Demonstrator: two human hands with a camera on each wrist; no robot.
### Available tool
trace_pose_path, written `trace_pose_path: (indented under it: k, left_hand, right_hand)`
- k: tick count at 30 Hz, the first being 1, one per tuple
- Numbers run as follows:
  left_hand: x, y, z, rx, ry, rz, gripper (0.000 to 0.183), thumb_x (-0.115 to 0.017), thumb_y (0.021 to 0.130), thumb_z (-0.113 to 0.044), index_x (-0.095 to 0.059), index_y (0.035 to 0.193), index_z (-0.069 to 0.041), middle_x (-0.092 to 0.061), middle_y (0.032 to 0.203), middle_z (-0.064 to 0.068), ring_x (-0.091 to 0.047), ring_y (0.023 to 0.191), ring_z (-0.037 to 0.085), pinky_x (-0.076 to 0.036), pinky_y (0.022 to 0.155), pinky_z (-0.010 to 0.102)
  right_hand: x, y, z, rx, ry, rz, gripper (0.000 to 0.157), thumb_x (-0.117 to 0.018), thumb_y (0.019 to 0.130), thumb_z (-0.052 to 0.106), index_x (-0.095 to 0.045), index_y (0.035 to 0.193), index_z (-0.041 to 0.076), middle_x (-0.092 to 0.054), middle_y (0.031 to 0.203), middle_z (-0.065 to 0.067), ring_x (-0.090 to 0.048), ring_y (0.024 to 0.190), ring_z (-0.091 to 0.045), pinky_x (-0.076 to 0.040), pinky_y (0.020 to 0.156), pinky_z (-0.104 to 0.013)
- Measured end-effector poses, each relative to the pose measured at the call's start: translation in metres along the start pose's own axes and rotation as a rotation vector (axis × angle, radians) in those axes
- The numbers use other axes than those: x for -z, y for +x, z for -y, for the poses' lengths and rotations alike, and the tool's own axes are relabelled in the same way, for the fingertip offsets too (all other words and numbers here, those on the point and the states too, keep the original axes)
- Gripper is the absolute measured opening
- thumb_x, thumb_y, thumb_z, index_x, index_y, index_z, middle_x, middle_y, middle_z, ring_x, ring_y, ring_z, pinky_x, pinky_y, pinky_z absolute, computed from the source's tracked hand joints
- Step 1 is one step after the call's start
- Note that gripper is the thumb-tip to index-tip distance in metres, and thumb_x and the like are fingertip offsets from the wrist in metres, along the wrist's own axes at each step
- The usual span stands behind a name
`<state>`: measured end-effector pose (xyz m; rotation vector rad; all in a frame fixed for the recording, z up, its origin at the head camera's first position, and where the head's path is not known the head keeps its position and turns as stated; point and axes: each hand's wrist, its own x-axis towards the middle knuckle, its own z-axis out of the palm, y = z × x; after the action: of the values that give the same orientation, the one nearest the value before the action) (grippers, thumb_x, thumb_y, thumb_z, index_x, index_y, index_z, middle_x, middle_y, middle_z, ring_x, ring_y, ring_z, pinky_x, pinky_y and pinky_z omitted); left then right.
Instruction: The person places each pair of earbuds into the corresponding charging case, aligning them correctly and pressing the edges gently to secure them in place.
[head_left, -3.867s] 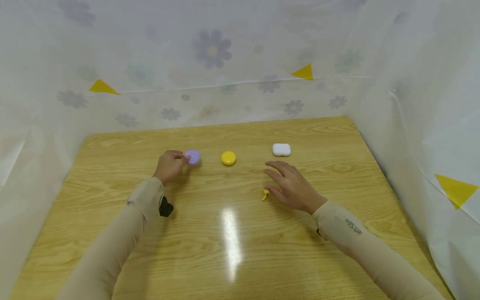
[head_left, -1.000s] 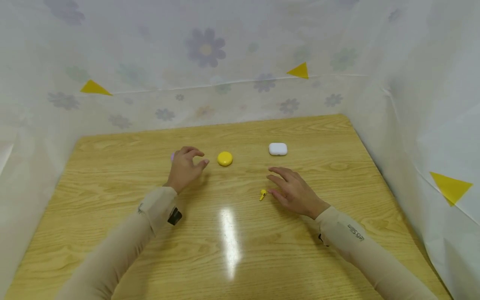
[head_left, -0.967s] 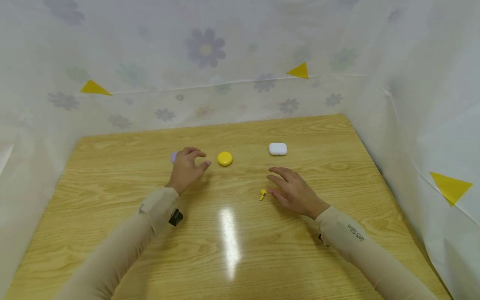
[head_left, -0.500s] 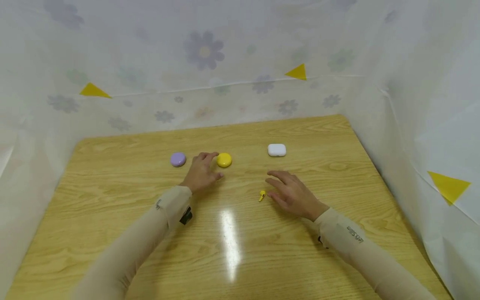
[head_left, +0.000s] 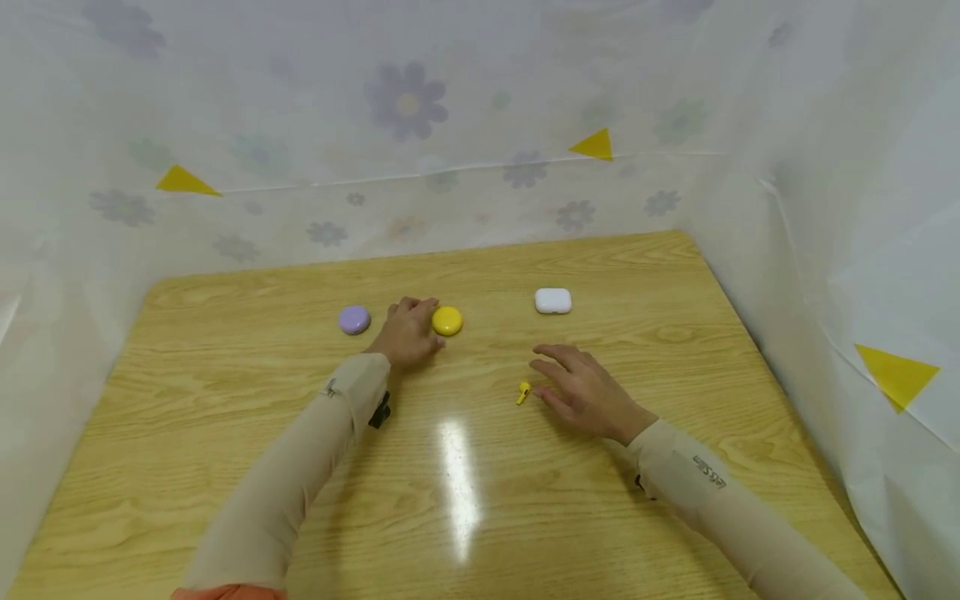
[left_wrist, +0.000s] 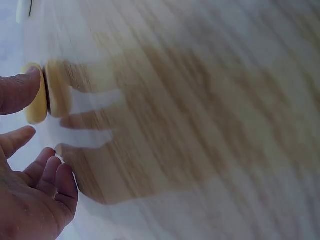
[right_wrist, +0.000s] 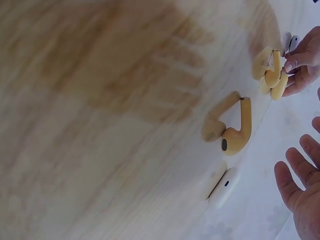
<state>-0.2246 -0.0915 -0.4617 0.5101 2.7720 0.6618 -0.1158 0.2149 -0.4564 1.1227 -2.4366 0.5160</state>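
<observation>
My left hand (head_left: 408, 336) is at the left side of the round yellow case (head_left: 447, 321), its index fingertip at the far edge and its thumb by the near edge. In the left wrist view the thumb (left_wrist: 19, 92) overlaps the case (left_wrist: 37, 107), with the other fingers apart. My right hand (head_left: 588, 392) hovers with spread, loosely bent fingers, holding nothing. A yellow earbud (head_left: 523, 393) lies just left of its thumb. The right wrist view shows that earbud (right_wrist: 274, 72) and a second, nearer yellow earbud (right_wrist: 239, 132), which the head view hides.
A round purple case (head_left: 354, 320) sits left of my left hand. Beyond my right hand is a white earbud case (head_left: 552, 301). The wooden table (head_left: 225, 417) ends at a flowered sheet (head_left: 450, 200) behind and on both sides.
My left hand has let go of the purple case, leaving it on the left, and moved right to the yellow case. The right hand has barely shifted.
</observation>
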Motion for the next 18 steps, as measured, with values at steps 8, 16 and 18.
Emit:
trace_pose_path:
  k: [8, 16, 18]
  left_hand:
    - [-0.0039, 0.0046, 0.0025, -0.019, 0.010, -0.018, 0.059, -0.062, 0.090, -0.033, -0.042, 0.142, -0.011, -0.046, 0.142, 0.015, -0.033, 0.137, 0.031, -0.028, 0.112, 0.050]
    - [-0.0047, 0.0035, 0.0004, 0.038, -0.062, -0.035, 0.054, -0.064, 0.089, -0.036, -0.050, 0.132, -0.008, -0.043, 0.141, 0.015, -0.036, 0.132, 0.034, -0.031, 0.111, 0.050]
    - [-0.0050, 0.0032, -0.0001, 0.053, -0.076, -0.037, 0.054, -0.065, 0.089, -0.037, -0.050, 0.132, -0.008, -0.041, 0.142, 0.015, -0.036, 0.130, 0.035, -0.033, 0.110, 0.050]
  right_hand:
    - [-0.0025, -0.0016, -0.0008, -0.010, 0.007, 0.012, 0.042, -0.075, 0.079, 0.019, -0.062, 0.116, 0.003, -0.061, 0.124, -0.019, -0.059, 0.112, -0.035, -0.052, 0.086, -0.051]
    - [-0.0037, -0.0018, -0.0011, -0.012, 0.013, 0.012, 0.039, -0.073, 0.082, 0.020, -0.062, 0.115, 0.004, -0.061, 0.124, -0.018, -0.059, 0.113, -0.034, -0.052, 0.086, -0.050]
    - [-0.0039, -0.0018, -0.0011, -0.011, 0.013, 0.012, 0.039, -0.074, 0.081, 0.020, -0.062, 0.115, 0.004, -0.061, 0.123, -0.018, -0.059, 0.112, -0.034, -0.052, 0.085, -0.050]
